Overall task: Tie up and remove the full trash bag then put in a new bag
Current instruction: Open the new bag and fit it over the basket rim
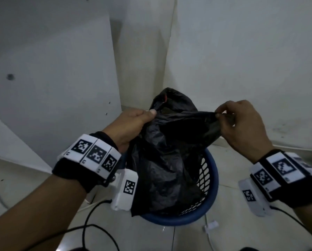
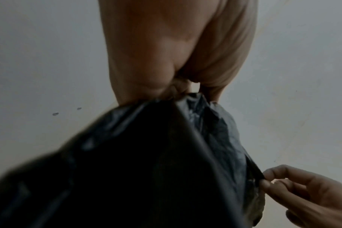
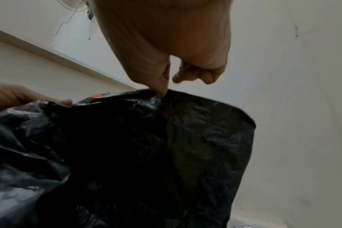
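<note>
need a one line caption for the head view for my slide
Both hands, left hand and right hand, pinch the rim of a black trash bag stretched above a blue mesh bin.

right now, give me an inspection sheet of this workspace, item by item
surface: pale tiled floor.
job's things: black trash bag held up over the blue mesh basket, its lower part inside the basket; whether it is the full or the new bag cannot be told.
clutter: small white clip on the floor by the basket.
grippers: left hand grips one side of the bag's edge; right hand pinches the other.
cables: black cable and a white cable on the floor.
surroundings: white walls meeting in a corner.
</note>
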